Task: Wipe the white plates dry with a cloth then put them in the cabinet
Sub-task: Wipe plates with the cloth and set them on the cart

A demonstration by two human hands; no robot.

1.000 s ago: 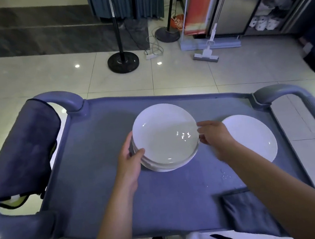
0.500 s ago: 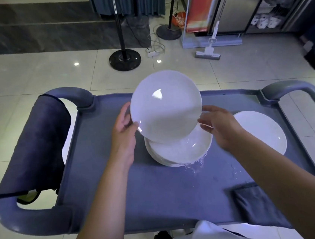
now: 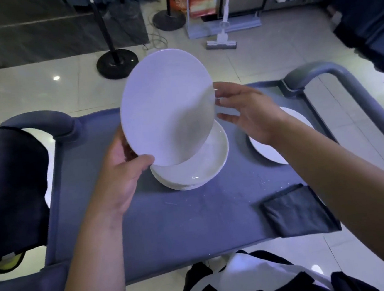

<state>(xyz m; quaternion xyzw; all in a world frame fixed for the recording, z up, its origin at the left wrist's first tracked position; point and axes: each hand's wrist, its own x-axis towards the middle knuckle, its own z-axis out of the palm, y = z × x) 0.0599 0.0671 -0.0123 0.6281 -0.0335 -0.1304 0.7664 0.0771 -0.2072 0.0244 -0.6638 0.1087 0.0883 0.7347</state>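
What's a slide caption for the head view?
Left hand tilts a wet white plate above the stack on the cart; right hand open beside it.

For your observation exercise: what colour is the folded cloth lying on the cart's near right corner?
Dark grey, plain with no pattern: the folded cloth shows best in the head view.

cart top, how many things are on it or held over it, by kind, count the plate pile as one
white plate held tilted in the left hand: 1
stack of white plates: 1 (number in it cannot be told)
single white plate lying on the right: 1
dark cloths: 2, one folded at the near right, one draped over the left handle
total: 5
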